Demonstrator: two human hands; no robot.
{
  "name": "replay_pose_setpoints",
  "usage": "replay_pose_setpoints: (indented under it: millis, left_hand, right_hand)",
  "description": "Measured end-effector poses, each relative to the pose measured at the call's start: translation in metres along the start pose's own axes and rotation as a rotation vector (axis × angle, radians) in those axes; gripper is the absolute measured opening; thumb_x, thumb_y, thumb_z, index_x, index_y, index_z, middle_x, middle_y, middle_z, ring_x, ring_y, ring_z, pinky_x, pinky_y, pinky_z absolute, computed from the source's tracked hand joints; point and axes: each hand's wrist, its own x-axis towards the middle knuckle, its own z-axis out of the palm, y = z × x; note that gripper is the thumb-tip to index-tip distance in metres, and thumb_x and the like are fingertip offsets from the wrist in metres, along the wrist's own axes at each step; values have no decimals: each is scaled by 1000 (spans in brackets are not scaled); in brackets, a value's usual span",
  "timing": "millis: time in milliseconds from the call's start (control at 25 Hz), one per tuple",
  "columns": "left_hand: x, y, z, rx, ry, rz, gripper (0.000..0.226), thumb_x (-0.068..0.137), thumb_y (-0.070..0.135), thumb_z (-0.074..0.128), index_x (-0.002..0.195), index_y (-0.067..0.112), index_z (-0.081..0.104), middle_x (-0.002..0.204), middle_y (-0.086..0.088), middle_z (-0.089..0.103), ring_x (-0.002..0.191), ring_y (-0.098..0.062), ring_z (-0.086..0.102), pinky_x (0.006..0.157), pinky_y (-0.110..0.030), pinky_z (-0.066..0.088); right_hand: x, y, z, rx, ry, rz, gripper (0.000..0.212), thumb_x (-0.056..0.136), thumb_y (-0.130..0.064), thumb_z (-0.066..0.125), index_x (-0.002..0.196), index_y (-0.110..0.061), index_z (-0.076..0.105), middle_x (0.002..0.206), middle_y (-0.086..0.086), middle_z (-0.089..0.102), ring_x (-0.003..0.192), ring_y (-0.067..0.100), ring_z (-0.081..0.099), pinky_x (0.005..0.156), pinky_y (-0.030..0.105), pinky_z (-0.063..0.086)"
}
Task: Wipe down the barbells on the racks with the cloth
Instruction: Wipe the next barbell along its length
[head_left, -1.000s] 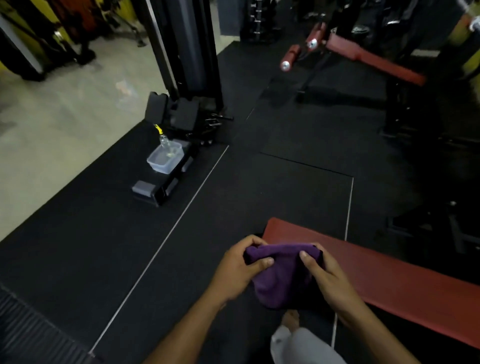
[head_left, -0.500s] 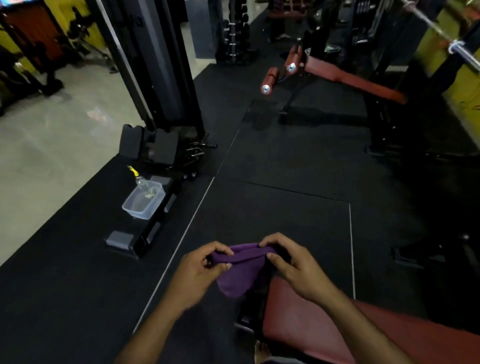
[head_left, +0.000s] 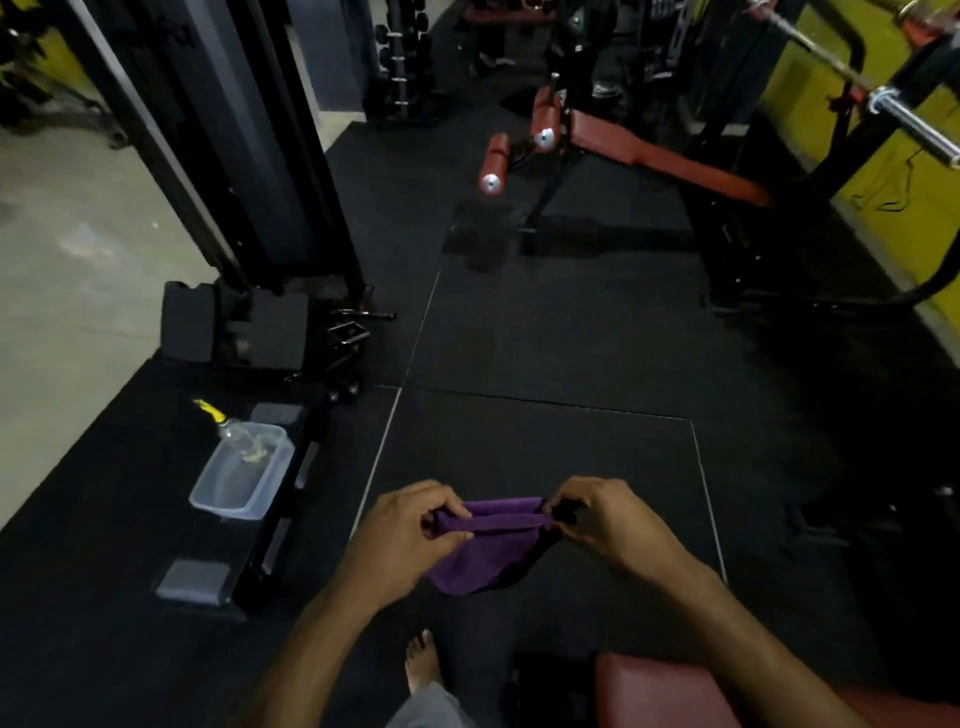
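Over black floor mat, mid-aisle: purple cloth (head_left: 485, 540) stretched between both hands, top edge rolled, rest hanging. Left hand (head_left: 402, 540) fingers curled, pinching left end; right hand (head_left: 605, 525) pinching right end. Step in hand looks like cloth prep, folding for wiping. Barbell (head_left: 857, 85) on rack, far upper right, well apart, untouched. Next move likely calls for walking over, wrapping cloth round bar.

Clear tub (head_left: 240, 474) (bottle inside, probably) left; red bench (head_left: 660, 156) ahead.
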Motion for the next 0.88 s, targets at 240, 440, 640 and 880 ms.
replay_pose_setpoints:
  millis: [240,440,640,880]
  left_hand:
    - [108,-38,-77,-33,-132,20,23,75,18,89,79,23,67,95,17,72,89,-6,70,78,-35,60]
    - [215,15,-18,-120,-348,254,26,96,12,66,103,34,54,103,20,63,91,-2,63,80,-23,49]
    - [304,97,85,28,-740,565,30,104,31,50,131,42,54,113,20,51,106,1,54,96,-29,47]
    - [387,220,207,-87,-984,757,13,103,19,52,109,28,59,104,14,62,99,-4,60,87,-28,47]
  right_hand:
    - [78,-32,-20,77,168,51,16,88,-27,77,103,-28,73,101,-13,68,93,2,65,82,20,54]
    - [47,-13,-70,462,604,274,12,94,-9,68,103,-17,66,98,-8,67,91,10,65,76,18,51]
    - [10,61,-100,600,1075,452,27,94,-3,65,108,-26,67,103,-9,68,98,8,62,85,18,48]
    - [-29,160,-151,649,1265,681,80,64,-70,79,128,-31,51,116,-18,63,100,-11,60,83,9,47]
